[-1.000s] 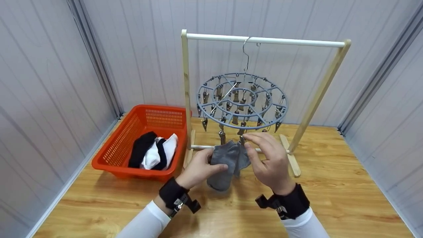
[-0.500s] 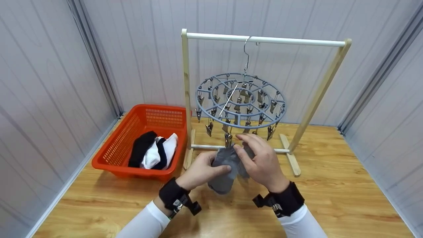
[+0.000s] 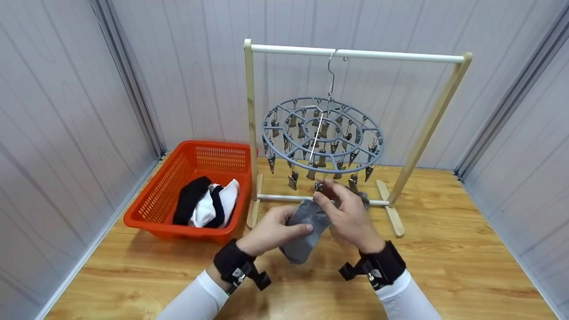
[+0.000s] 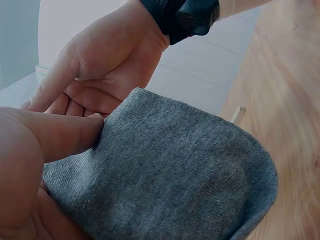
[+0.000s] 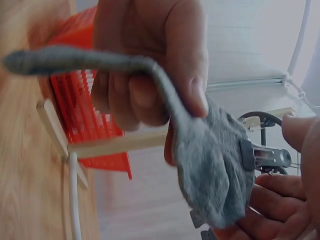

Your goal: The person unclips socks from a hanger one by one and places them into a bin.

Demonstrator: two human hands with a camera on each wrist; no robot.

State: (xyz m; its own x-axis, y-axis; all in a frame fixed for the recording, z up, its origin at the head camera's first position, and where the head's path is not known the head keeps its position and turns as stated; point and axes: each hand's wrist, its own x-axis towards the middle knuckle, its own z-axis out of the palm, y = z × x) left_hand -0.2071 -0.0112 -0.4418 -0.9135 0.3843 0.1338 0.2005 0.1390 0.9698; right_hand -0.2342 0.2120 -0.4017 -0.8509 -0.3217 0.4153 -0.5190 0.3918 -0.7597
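Note:
My left hand pinches a grey sock between thumb and fingers, below the front of a round clip hanger. In the right wrist view, a metal clip bites the edge of the sock's cuff. Around that clip, my right hand has its thumb and fingers loosely bent, with a gap between thumb tip and clip handle. Further right, a second piece of grey cloth shows beside a hanging clip, mostly hidden behind my right hand.
An orange basket on the left holds black and white cloth items. The hanger hooks over the white rail of a wooden stand, with several clips dangling. Everything stands on a wooden table between pale panels.
The hanger has turned, carrying its front clips to the right. My right hand has shifted left to the clip at the sock's cuff. My left hand keeps its hold on the sock.

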